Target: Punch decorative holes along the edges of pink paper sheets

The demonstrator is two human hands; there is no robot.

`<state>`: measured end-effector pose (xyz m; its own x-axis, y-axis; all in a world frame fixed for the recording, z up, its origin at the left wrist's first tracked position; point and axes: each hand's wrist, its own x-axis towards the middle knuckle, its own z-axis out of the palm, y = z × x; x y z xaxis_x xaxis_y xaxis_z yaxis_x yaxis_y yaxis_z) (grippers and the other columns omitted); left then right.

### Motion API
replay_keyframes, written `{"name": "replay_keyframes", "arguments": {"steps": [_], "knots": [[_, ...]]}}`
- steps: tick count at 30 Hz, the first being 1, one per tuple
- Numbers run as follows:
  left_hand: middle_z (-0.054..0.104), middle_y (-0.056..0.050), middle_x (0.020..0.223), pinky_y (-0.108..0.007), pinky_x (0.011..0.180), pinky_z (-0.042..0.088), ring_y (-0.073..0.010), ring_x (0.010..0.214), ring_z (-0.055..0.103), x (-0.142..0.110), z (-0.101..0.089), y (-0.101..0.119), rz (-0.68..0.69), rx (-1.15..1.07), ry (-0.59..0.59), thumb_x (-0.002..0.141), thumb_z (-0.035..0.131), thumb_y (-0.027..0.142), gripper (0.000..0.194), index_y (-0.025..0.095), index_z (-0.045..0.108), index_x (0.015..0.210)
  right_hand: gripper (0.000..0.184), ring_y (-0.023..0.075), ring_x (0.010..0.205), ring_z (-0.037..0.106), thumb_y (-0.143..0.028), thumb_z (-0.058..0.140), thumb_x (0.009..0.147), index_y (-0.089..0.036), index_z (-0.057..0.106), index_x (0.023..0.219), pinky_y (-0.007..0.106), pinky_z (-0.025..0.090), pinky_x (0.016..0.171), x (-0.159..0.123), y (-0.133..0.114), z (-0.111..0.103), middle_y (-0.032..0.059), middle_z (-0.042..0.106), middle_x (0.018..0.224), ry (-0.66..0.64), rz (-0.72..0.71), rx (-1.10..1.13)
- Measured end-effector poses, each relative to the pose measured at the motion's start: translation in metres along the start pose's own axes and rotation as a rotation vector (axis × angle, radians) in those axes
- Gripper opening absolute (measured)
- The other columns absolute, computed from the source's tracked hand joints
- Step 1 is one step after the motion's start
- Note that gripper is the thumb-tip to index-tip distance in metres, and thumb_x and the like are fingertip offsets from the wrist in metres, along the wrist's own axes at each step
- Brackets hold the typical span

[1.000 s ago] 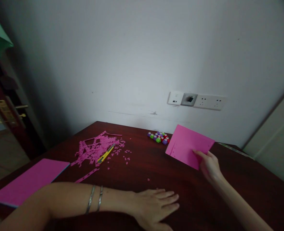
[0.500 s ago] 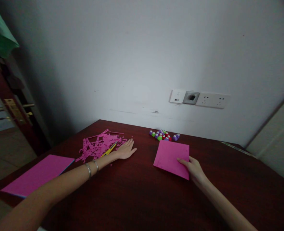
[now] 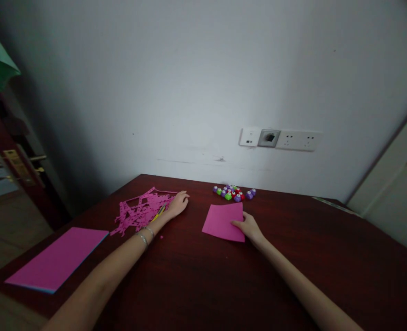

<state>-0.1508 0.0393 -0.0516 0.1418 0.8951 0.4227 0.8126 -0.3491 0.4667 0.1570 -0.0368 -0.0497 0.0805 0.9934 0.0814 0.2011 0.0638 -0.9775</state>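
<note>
My right hand grips the right edge of a square pink sheet of paper, thumb on top, and holds it tilted over the middle of the table. My left hand, with two silver bangles at its wrist, rests at the right side of a heap of pink punched paper strips. Its fingers are bent and a little apart, with nothing visible in them. Partly behind that hand lies a yellow utility knife. The small pink cut-outs by the heap are mostly hidden by the hand.
A stack of pink sheets with a blue edge lies at the table's left. Several small purple, green and red toy pieces with eye-like tops sit by the wall. Sockets are on the wall; a door is at left.
My left hand swung from the near middle to the heap's right side, then its flat fingers bent. My right hand brought the pink sheet leftward. Two purple toy pieces behind the sheet came into view.
</note>
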Motion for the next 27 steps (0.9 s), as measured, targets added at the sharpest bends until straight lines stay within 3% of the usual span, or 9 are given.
{"name": "replay_keyframes", "arguments": {"steps": [4, 9, 13, 16, 19, 22, 24, 27], "knots": [[0.063, -0.008, 0.102, -0.035, 0.097, 0.035, -0.0186, 0.103, 0.053, 0.014, 0.013, 0.019, -0.002, -0.042, 0.09, 0.074, 0.038, 0.006, 0.03, 0.015, 0.064, 0.087, 0.031, 0.0204, 0.067, 0.063, -0.016, 0.072, 0.048, -0.017, 0.062, 0.077, 0.033, 0.049, 0.064, 0.005, -0.003, 0.004, 0.0019, 0.067, 0.072, 0.067, -0.025, -0.106], [0.065, -0.007, 0.088, -0.032, 0.088, 0.041, -0.0165, 0.088, 0.058, 0.027, 0.032, 0.039, -0.02, -0.128, 0.145, 0.072, 0.036, 0.002, 0.033, 0.015, 0.066, 0.077, 0.037, 0.0213, 0.073, 0.063, -0.017, 0.076, 0.045, -0.018, 0.064, 0.08, 0.032, 0.048, 0.069, 0.006, -0.009, -0.005, 0.0027, 0.066, 0.074, 0.078, -0.042, -0.197], [0.067, -0.005, 0.083, -0.028, 0.084, 0.044, -0.0149, 0.083, 0.06, 0.036, 0.041, 0.044, -0.026, -0.189, 0.117, 0.071, 0.038, 0.002, 0.032, 0.015, 0.067, 0.073, 0.051, 0.0179, 0.06, 0.062, -0.017, 0.078, 0.048, -0.014, 0.063, 0.096, 0.028, 0.049, 0.057, 0.008, -0.007, -0.013, -0.0012, 0.062, 0.062, 0.04, 0.021, -0.228], [0.068, -0.004, 0.078, -0.026, 0.079, 0.045, -0.0137, 0.079, 0.061, 0.041, 0.044, 0.043, -0.044, -0.218, 0.086, 0.071, 0.039, 0.002, 0.031, 0.014, 0.067, 0.072, 0.066, 0.0154, 0.047, 0.058, -0.02, 0.074, 0.059, -0.007, 0.049, 0.118, 0.027, 0.049, 0.044, 0.009, -0.003, -0.016, -0.004, 0.057, 0.055, -0.008, 0.114, -0.221], [0.067, -0.004, 0.073, -0.024, 0.074, 0.046, -0.0129, 0.073, 0.062, 0.043, 0.045, 0.041, -0.055, -0.24, 0.045, 0.071, 0.039, 0.001, 0.031, 0.014, 0.068, 0.071, 0.06, 0.0136, 0.048, 0.059, -0.023, 0.063, 0.075, -0.007, 0.039, 0.127, 0.025, 0.051, 0.042, 0.011, 0.0, -0.017, -0.0029, 0.058, 0.059, -0.041, 0.183, -0.192], [0.067, -0.004, 0.072, -0.024, 0.072, 0.046, -0.0127, 0.072, 0.062, 0.043, 0.045, 0.041, -0.059, -0.248, 0.022, 0.07, 0.039, 0.001, 0.032, 0.013, 0.068, 0.071, 0.042, 0.0093, 0.051, 0.059, -0.023, 0.054, 0.084, -0.012, 0.043, 0.123, 0.022, 0.052, 0.045, 0.012, 0.001, -0.018, -0.001, 0.061, 0.071, -0.065, 0.225, -0.175], [0.067, -0.003, 0.072, -0.024, 0.072, 0.046, -0.0125, 0.072, 0.062, 0.042, 0.045, 0.041, -0.052, -0.247, 0.009, 0.069, 0.039, 0.0, 0.032, 0.014, 0.068, 0.07, 0.035, 0.0078, 0.051, 0.059, -0.022, 0.052, 0.086, -0.014, 0.046, 0.12, 0.021, 0.051, 0.046, 0.013, 0.0, -0.018, -0.0011, 0.061, 0.075, -0.084, 0.239, -0.168], [0.067, -0.002, 0.071, -0.023, 0.072, 0.046, -0.0121, 0.072, 0.062, 0.042, 0.046, 0.043, -0.029, -0.243, -0.018, 0.067, 0.039, -0.001, 0.032, 0.015, 0.068, 0.069, 0.041, 0.0105, 0.047, 0.059, -0.015, 0.051, 0.083, -0.011, 0.043, 0.124, 0.023, 0.052, 0.042, 0.013, -0.003, -0.02, -0.0029, 0.059, 0.062, -0.099, 0.244, -0.156]]}}
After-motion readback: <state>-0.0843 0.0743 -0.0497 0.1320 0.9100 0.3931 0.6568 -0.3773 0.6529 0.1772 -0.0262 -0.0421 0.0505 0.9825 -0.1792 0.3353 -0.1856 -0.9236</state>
